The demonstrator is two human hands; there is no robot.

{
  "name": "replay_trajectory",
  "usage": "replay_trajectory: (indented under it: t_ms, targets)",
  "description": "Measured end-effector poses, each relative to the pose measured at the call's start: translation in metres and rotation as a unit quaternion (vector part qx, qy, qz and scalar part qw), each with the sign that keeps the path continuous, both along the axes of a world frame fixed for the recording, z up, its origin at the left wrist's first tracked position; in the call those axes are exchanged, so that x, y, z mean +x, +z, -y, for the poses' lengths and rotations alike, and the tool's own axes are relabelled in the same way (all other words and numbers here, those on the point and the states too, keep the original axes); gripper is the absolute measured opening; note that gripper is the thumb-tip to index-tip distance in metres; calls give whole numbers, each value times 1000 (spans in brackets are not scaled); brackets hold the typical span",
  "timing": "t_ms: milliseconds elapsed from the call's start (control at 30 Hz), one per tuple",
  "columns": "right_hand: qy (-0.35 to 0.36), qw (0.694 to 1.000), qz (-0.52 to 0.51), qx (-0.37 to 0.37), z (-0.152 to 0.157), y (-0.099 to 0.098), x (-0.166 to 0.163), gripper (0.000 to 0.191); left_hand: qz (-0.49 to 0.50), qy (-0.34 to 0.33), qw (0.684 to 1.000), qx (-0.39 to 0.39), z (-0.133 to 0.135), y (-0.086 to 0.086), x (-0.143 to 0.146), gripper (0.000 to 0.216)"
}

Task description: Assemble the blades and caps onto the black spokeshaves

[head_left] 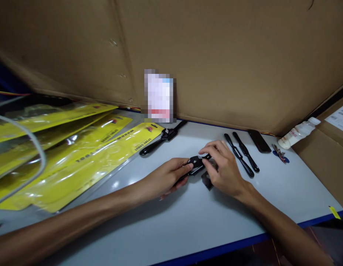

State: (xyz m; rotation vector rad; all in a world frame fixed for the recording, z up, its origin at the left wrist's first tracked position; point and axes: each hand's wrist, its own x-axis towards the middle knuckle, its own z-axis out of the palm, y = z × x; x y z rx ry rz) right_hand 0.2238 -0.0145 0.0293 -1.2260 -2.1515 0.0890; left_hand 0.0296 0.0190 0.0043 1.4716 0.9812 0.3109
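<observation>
Behind everything, a big cardboard wall (216, 55) is standing along the far edge of the desk (160, 221), and a pale grey top with a blue rim is stretching toward the camera. Over on the left, a stack of yellow packets (77, 155) in clear plastic is lying fanned out across the desk, with a grey cable (35, 147) curving over them. At the right edge, a cardboard box (326, 147) is sitting with a white label on it, and a small white bottle (297, 132) is lying on its side against it.

Both forearms are reaching in from the bottom of the view and meeting near the middle of the desk. The left hand (166, 177) is curling closed around one handle end of a black tool (196, 162), thumb pressing on top. The right hand (224, 166) is gripping the other end of the same tool, fingers bent over it, so the tool is sitting low over the desk between the two hands; a small dark piece (207, 181) is showing just beneath the right hand.

Farther back, a second black tool (163, 136) with two handles is lying near the wall. To the right of the hands, two slim black bars (242, 153) are lying side by side, then a dark flat phone (259, 141), then a little bunch of keys (281, 153) with a blue tab.
</observation>
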Motion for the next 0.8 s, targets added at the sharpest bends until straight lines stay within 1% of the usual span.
replay_trajectory:
  t_ms: [67,167,233,333,533,667,800]
  targets:
    - [36,999,35,-3,0,9,10,24,14,-8,1000,-2,0,-1,-1,37]
    - [83,987,129,-56,-1,18,22,46,31,-37,999,-5,0,-3,-2,36]
    - [92,976,178,-90,-2,18,25,52,35,-57,998,-6,0,-4,-2,35]
    - [97,969,205,-103,-2,14,24,45,35,-76,996,-8,-1,-4,-4,37]
    - [93,973,198,-75,-2,6,21,32,28,-84,996,-9,-3,-4,-6,41]
    - [96,972,200,-71,-2,6,21,28,28,-81,996,2,0,0,-5,41]
    - [100,971,207,-66,-1,6,20,24,9,-83,997,3,2,4,-4,39]
